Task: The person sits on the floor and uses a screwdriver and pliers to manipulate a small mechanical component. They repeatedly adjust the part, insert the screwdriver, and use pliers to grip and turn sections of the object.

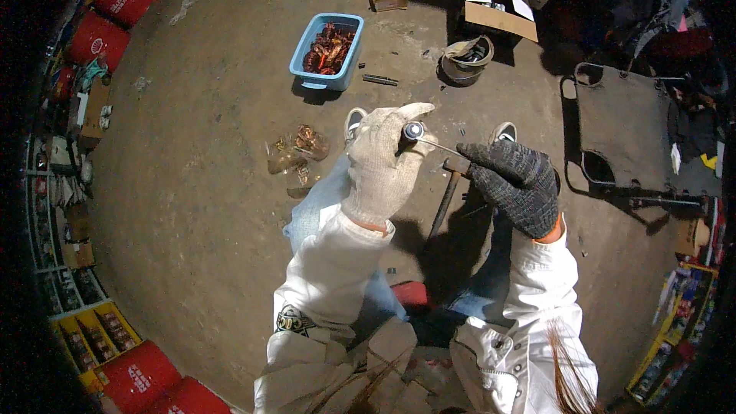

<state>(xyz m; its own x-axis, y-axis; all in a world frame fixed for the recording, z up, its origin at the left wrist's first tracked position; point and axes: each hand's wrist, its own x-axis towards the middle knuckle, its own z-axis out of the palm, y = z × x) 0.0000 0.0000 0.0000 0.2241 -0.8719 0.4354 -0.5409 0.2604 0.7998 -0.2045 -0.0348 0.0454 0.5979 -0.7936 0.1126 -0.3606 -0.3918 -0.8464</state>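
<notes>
My left hand (379,161), in a cream knit glove, is closed around a small round metal part (414,131) whose pale end faces up. A thin metal rod (441,146) reaches from that part to my right hand (520,188), which wears a dark grey knit glove and pinches the rod's other end. Whether the rod has a handle is hidden by the fingers. Below and between the hands, a hammer (443,207) stands on the floor with its head up, close to my right fingertips.
A blue tub (326,86) of copper-coloured coiled parts sits ahead, beside a dark rod (379,80). Clear bags of copper-coloured pieces (295,152) lie left. Ahead right are a bucket (465,69) and an open carton (502,21); a dark folding chair (625,126) stands right.
</notes>
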